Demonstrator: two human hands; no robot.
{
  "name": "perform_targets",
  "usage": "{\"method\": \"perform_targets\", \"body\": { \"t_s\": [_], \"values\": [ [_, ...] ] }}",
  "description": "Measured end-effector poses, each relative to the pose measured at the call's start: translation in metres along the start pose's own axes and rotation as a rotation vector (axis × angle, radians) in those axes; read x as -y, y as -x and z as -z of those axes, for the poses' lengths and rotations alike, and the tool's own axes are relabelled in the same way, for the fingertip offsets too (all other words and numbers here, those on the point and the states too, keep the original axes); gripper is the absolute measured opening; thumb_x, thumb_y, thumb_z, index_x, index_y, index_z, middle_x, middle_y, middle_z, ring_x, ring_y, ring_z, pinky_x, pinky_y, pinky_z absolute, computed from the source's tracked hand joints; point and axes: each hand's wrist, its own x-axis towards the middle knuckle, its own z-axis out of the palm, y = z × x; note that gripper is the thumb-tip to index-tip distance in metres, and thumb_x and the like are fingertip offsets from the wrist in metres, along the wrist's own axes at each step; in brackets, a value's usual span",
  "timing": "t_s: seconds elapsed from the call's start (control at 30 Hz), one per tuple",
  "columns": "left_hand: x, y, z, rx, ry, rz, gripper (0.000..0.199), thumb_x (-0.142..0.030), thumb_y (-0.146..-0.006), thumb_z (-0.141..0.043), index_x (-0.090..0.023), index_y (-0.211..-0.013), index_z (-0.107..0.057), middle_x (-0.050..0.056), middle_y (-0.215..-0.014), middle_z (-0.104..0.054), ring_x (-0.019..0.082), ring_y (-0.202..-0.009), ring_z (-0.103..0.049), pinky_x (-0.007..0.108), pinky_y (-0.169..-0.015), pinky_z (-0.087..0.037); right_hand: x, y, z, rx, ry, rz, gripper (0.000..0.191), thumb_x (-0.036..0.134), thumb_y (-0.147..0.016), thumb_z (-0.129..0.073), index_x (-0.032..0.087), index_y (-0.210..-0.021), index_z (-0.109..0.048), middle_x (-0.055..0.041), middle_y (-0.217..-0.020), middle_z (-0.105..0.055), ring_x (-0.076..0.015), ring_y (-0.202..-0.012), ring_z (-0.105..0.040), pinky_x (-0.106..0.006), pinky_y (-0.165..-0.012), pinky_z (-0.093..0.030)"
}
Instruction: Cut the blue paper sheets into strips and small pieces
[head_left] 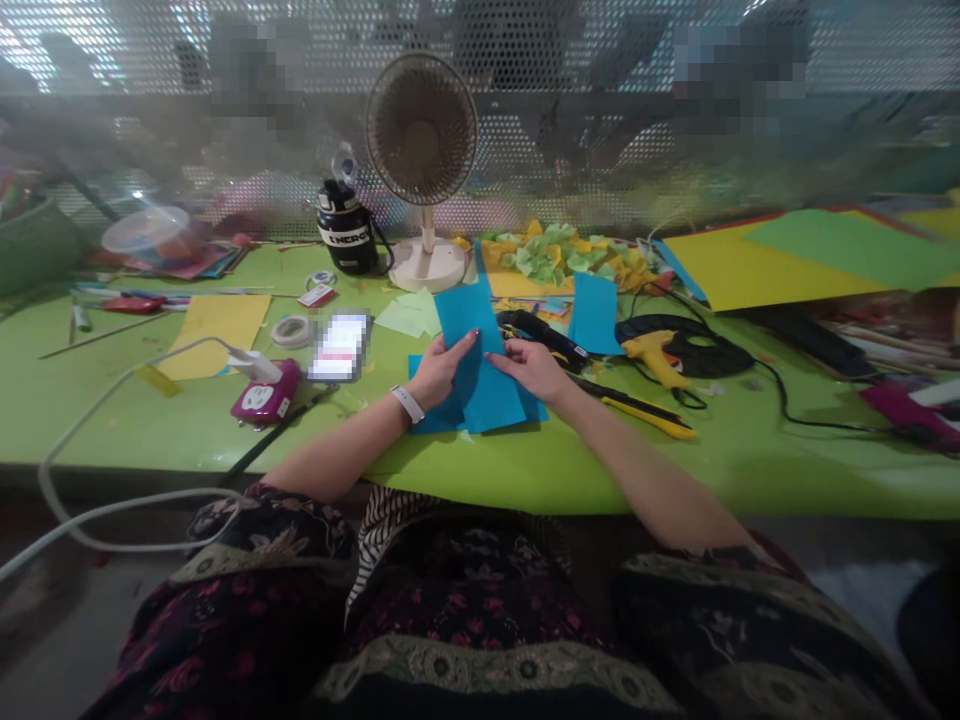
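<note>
A long strip of blue paper (484, 375) is held up at a slant in front of me. My left hand (442, 368) grips its left edge, thumb on top and the other fingers behind. On the right edge, my right hand (536, 368) pinches the paper between thumb and fingers. More blue paper (431, 405) lies on the green table under the strip. Just right of my right hand are a black tool (544, 335) and a yellow-and-black cutter knife (645, 410). Another blue piece (595, 312) stands beyond them.
A yellow glue gun (660, 358) rests on a black pad at the right. A small fan (424, 130) and a black bottle (346, 232) stand at the back. Left are a phone (340, 346), a tape roll (291, 331) and a purple power adapter (266, 392) with a white cable.
</note>
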Motion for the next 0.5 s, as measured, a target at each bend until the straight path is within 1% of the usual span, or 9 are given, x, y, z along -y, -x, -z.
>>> {"method": "perform_targets", "body": {
  "t_s": [0.07, 0.13, 0.2, 0.3, 0.4, 0.43, 0.5],
  "values": [
    [-0.001, -0.001, 0.001, -0.025, -0.004, 0.000, 0.042, -0.041, -0.069, -0.092, -0.018, -0.096, -0.071, 0.007, -0.095, -0.080, 0.029, -0.103, -0.075, 0.043, -0.094, -0.061, 0.003, 0.001, 0.000, 0.026, 0.040, 0.028, 0.060, 0.073, -0.061, -0.084, 0.024, -0.062, -0.051, 0.0062, -0.054, -0.047, -0.0122, -0.053, -0.044, -0.029, -0.051, -0.039],
    [-0.001, -0.002, 0.001, -0.031, -0.011, 0.004, 0.040, -0.041, -0.070, -0.092, -0.018, -0.094, -0.071, 0.007, -0.093, -0.080, 0.029, -0.102, -0.076, 0.043, -0.093, -0.061, 0.004, 0.001, 0.000, 0.044, 0.066, 0.039, 0.063, 0.078, -0.062, -0.080, 0.024, -0.060, -0.047, 0.0070, -0.054, -0.042, -0.0105, -0.052, -0.038, -0.028, -0.050, -0.033],
    [-0.001, -0.001, 0.002, -0.021, -0.017, 0.005, 0.040, -0.041, -0.070, -0.091, -0.017, -0.095, -0.071, 0.007, -0.092, -0.080, 0.029, -0.102, -0.076, 0.042, -0.093, -0.061, 0.002, 0.000, -0.001, 0.049, 0.069, 0.032, 0.065, 0.081, -0.061, -0.078, 0.024, -0.061, -0.046, 0.0065, -0.055, -0.042, -0.0109, -0.054, -0.037, -0.028, -0.050, -0.031],
    [-0.001, 0.000, 0.003, 0.002, -0.022, -0.012, 0.043, -0.043, -0.069, -0.091, -0.018, -0.098, -0.071, 0.006, -0.092, -0.080, 0.026, -0.096, -0.076, 0.039, -0.090, -0.062, -0.002, -0.003, 0.000, 0.024, 0.078, 0.030, 0.064, 0.081, -0.061, -0.077, 0.025, -0.063, -0.048, 0.0054, -0.057, -0.045, -0.0124, -0.055, -0.040, -0.029, -0.052, -0.033],
    [-0.001, 0.000, 0.006, 0.015, -0.060, -0.012, 0.047, -0.039, -0.069, -0.092, -0.022, -0.107, -0.070, 0.001, -0.089, -0.079, 0.019, -0.087, -0.076, 0.032, -0.084, -0.061, -0.004, -0.009, 0.011, -0.089, 0.085, 0.072, 0.060, 0.078, -0.065, -0.076, 0.024, -0.065, -0.050, 0.0047, -0.058, -0.048, -0.0132, -0.056, -0.043, -0.029, -0.054, -0.036],
    [-0.002, -0.001, 0.007, 0.027, -0.074, -0.009, 0.049, -0.037, -0.070, -0.092, -0.023, -0.111, -0.070, 0.000, -0.088, -0.079, 0.018, -0.087, -0.076, 0.031, -0.084, -0.061, -0.004, -0.012, 0.018, -0.139, 0.085, 0.091, 0.059, 0.077, -0.066, -0.076, 0.024, -0.066, -0.051, 0.0044, -0.059, -0.049, -0.0134, -0.057, -0.045, -0.029, -0.056, -0.038],
    [-0.003, -0.001, 0.009, 0.060, -0.089, -0.006, 0.051, -0.034, -0.073, -0.091, -0.023, -0.118, -0.068, 0.001, -0.092, -0.079, 0.017, -0.091, -0.076, 0.031, -0.086, -0.059, -0.002, -0.017, 0.038, -0.243, 0.087, 0.113, 0.055, 0.074, -0.067, -0.078, 0.024, -0.069, -0.053, 0.0035, -0.062, -0.054, -0.0142, -0.060, -0.049, -0.030, -0.059, -0.043]
  ]
}}
